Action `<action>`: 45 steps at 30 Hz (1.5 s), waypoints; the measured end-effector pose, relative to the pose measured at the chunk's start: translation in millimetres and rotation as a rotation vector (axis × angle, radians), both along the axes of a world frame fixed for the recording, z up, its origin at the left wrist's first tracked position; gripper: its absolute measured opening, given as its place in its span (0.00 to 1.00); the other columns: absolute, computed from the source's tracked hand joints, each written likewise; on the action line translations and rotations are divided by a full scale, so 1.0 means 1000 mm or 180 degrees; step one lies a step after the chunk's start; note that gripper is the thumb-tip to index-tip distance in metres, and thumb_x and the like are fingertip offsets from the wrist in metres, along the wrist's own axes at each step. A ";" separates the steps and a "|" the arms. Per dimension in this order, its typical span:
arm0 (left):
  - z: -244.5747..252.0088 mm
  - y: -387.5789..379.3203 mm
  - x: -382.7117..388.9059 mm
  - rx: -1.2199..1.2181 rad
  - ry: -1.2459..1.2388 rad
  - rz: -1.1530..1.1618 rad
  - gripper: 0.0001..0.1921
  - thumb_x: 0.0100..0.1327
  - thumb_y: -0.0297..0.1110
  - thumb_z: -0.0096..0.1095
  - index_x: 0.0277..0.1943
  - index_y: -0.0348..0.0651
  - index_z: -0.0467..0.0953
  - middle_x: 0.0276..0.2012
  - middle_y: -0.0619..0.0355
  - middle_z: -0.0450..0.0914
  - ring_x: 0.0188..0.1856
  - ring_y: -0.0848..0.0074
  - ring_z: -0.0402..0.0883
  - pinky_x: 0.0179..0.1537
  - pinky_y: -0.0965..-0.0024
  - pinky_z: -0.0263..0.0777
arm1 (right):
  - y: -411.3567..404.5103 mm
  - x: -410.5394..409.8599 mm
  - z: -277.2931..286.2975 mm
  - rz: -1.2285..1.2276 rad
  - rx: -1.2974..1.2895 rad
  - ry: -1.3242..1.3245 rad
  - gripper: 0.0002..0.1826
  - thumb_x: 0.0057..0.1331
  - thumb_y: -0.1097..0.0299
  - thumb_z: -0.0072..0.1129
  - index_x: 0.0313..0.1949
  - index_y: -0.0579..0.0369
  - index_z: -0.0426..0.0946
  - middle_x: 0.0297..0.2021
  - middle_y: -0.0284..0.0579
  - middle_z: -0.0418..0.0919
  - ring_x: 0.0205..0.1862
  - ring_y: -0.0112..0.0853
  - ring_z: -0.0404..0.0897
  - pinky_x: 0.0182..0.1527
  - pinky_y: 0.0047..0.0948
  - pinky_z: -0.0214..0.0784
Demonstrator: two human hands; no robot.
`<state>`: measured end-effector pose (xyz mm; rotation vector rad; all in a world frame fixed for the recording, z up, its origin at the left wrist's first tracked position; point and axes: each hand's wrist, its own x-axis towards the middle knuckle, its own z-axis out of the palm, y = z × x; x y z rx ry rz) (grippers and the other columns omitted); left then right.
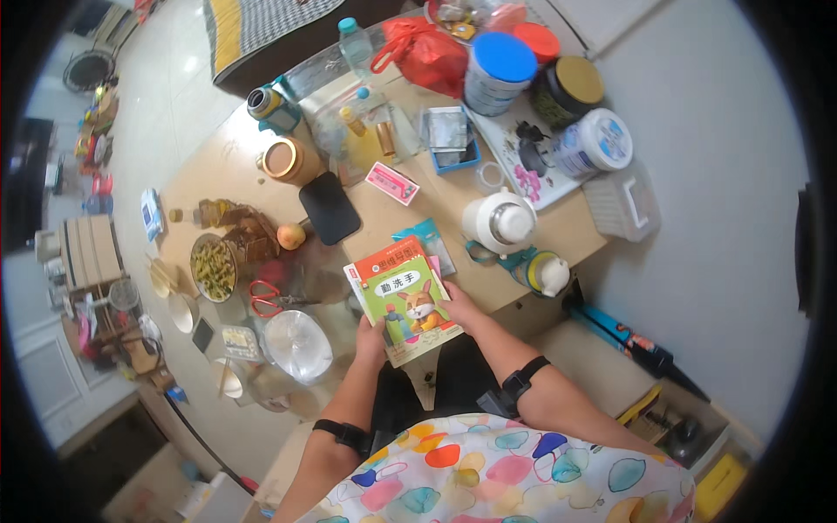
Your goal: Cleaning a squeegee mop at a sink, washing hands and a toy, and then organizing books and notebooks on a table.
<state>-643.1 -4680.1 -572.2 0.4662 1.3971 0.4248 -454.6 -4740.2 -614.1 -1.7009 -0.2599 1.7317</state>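
Observation:
Above my lap, both hands grip a small stack of picture books. On top lies a green book [400, 307] with a cartoon animal at a tap on its cover. An orange-red book [379, 263] sticks out beyond its far edge. My left hand [371, 340] clasps the stack's lower left side, thumb on top. My right hand [460, 307] clasps the right side the same way. Just past the books, a blue-and-clear plastic packet [439, 245] is partly covered by them. The fingers under the stack are hidden.
A white kettle-like flask [500, 221] and a strapped bottle [544, 273] stand at the right. Beyond the books are a pink box [392, 184] and a black flat case [329, 209]. Leftward lie red-handled scissors [266, 299], a clear plastic-covered bowl [297, 346] and a bowl of food [213, 268].

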 end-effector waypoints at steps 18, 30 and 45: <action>-0.059 -0.031 -0.053 0.0252 0.1403 -0.0938 0.18 0.58 0.37 0.54 0.49 0.36 0.67 0.37 0.55 0.74 0.38 0.73 0.73 0.39 0.73 0.66 | 0.030 -0.004 -0.061 0.1017 -0.0052 -0.1880 0.35 0.42 0.66 0.67 0.49 0.63 0.61 0.46 0.57 0.69 0.49 0.45 0.68 0.51 0.36 0.61; -0.068 -0.097 -0.111 -0.1785 0.0449 0.0946 0.35 0.57 0.53 0.53 0.59 0.38 0.55 0.61 0.48 0.52 0.64 0.56 0.49 0.58 0.53 0.52 | 0.034 0.001 -0.051 0.0592 -0.0126 -0.0986 0.29 0.49 0.75 0.62 0.49 0.63 0.59 0.46 0.51 0.68 0.47 0.36 0.70 0.50 0.30 0.62; -0.084 -0.092 -0.097 -0.1243 -0.0235 0.2512 0.10 0.60 0.36 0.55 0.40 0.44 0.66 0.31 0.60 0.74 0.35 0.71 0.75 0.37 0.69 0.69 | 0.029 -0.007 -0.031 0.0412 -0.0162 -0.0893 0.28 0.52 0.80 0.56 0.52 0.60 0.56 0.47 0.48 0.68 0.48 0.32 0.69 0.50 0.30 0.63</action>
